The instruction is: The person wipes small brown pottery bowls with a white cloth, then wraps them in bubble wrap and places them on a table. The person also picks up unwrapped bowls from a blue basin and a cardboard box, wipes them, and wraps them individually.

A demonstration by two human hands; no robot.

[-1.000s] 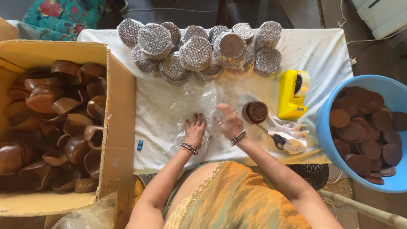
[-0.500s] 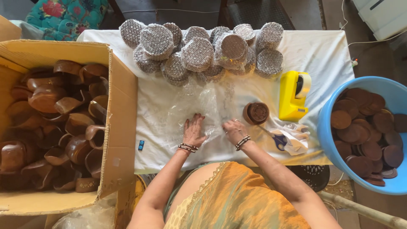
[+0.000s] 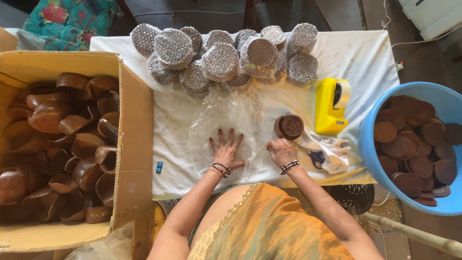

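**Hands flatten clear wrap at the frame's centre**

The left hand (image 3: 226, 151) lies flat, fingers spread apart, on a clear crinkled plastic sheet (image 3: 219, 120) covering the white cloth-covered table (image 3: 361, 53). The right hand (image 3: 280, 151), fingers curled together, rests at the sheet's right edge, just below a round brown clay pot (image 3: 289, 126).

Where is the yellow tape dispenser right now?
In the head view, the yellow tape dispenser stands on the white cloth, right of the round brown clay pot and left of the blue tub.
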